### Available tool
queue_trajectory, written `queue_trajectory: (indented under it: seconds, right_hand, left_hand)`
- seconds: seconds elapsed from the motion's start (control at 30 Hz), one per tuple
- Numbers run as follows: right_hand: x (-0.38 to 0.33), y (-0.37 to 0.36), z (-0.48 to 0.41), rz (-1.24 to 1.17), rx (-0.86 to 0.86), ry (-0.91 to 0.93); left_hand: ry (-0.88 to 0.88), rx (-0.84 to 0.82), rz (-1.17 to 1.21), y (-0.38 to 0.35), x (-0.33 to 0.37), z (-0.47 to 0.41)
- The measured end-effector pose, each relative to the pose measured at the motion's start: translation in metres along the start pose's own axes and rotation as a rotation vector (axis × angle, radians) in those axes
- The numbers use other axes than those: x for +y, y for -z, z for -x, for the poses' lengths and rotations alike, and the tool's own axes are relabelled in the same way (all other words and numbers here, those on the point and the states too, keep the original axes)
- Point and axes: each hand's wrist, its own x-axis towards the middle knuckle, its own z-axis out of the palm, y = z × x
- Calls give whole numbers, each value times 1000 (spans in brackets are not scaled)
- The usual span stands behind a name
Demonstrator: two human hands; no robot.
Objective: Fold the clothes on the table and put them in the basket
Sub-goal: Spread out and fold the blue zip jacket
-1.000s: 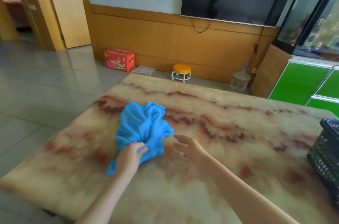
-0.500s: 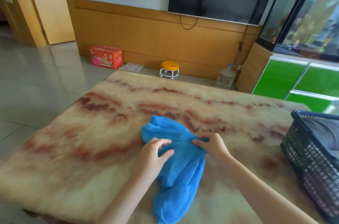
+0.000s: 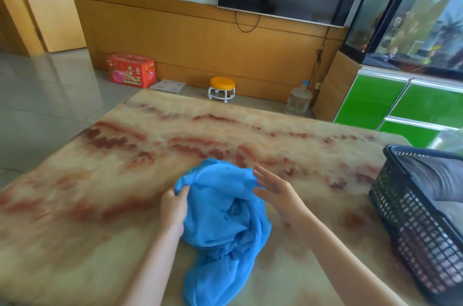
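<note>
Blue cloth (image 3: 220, 218) crumpled, left hand (image 3: 174, 208) pinching edge, right hand (image 3: 273, 190) splayed alongside

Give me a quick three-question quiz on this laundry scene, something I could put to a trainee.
1. Which hand has a grip on the blue garment? A. left B. right C. both
2. True or false: the garment is already folded flat.
3. Fill in: the dark basket stands on the table's ___ side.

Key: 1 A, the left hand grips it, the right hand is open. 2 false, it is crumpled. 3 right.
</note>
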Motion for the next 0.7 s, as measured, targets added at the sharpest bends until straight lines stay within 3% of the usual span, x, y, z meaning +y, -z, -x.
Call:
queue_trajectory:
  seconds: [0.1,0.2,0.4,0.5,0.57,0.63,0.7]
  right_hand:
    - [13,-2,-7,244,-55,-47]
    - [32,-15,-15,362,-87,-126]
    - [31,-15,-30,133,269,-74]
    - [-2,-11,-47,99,311,-18]
    - [-27,-13,-62,-28,360,-7]
    - [-48,-16,-76,-67,372,11]
    - [-53,-18,-87,60,276,-17]
  left_hand:
    - [93,47,82,5,12,-8]
    - [56,-15,-8,8,21,-13]
    - [29,-367,-216,20,30,-11]
    - [-161,-308,-603,21,21,-13]
    - [-367,-244,-694,16,20,-2]
    - [-585,-316,-740,8,18,7]
    - [-612,-407,-883,3,11,12]
